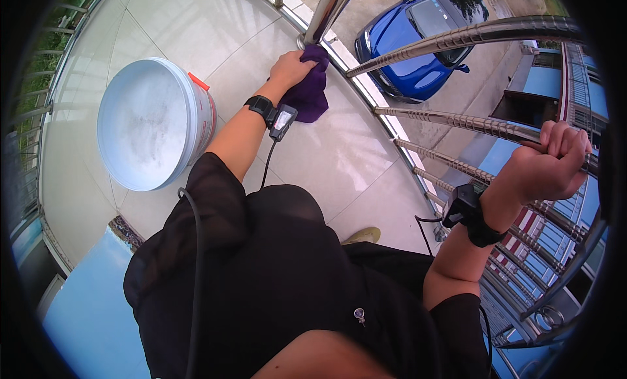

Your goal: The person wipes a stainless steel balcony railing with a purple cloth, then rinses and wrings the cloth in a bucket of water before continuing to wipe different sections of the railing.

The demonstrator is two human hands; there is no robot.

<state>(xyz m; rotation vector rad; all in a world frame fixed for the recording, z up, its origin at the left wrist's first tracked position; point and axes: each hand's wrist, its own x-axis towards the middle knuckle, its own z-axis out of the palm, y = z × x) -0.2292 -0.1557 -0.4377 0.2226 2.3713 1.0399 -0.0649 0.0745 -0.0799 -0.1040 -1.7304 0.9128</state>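
Note:
My left hand grips a dark purple cloth at the foot of a thick polished metal post. The cloth touches the post's base, and its loose end hangs down to the pale tiled floor. At the right, my right hand is closed around a ribbed metal baluster of the railing. A white plastic bucket with a red handle grip stands on the tiles to the left of my left forearm. Whitish, cloudy contents or a pale bottom show inside it.
The railing's metal bottom rail runs along the floor edge. Beyond and below it, a blue car stands on concrete. A light blue wall lies at the lower left. Cables run from the devices on both wrists, and another cable crosses my black top.

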